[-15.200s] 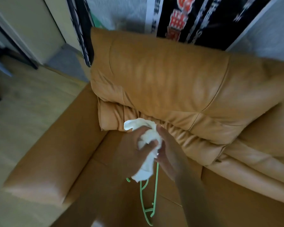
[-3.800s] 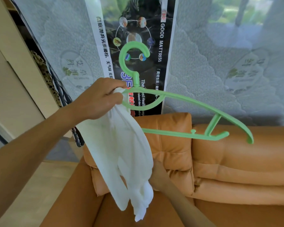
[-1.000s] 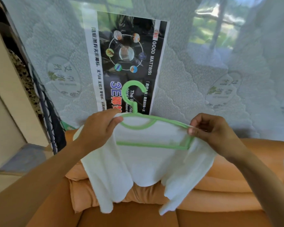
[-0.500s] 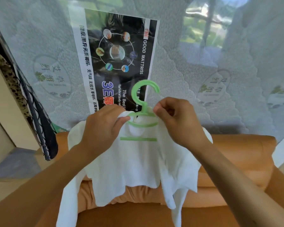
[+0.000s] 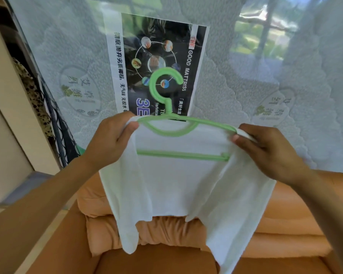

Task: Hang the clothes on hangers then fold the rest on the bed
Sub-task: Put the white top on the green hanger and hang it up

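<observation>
- While the wrapped mattress (image 5: 246,95) with its printed label (image 5: 156,62) stands behind the orange sofa (image 5: 285,224), the white garment (image 5: 176,184) hangs in mid-air before both, above the sofa's seat, carried only by the two hands.
- Thin and plain white, it drapes over the hanger's shoulders, and its two side panels trail lower than the middle.
- The green hanger (image 5: 166,133) sits inside it, hook upright, with its lower bar showing at the open front.
- The left hand (image 5: 111,141) pinches cloth at the hanger's left end, thumb in front.
- The right hand (image 5: 269,153) pinches a fold at the right end, perhaps clasping the hanger arm beneath.
</observation>
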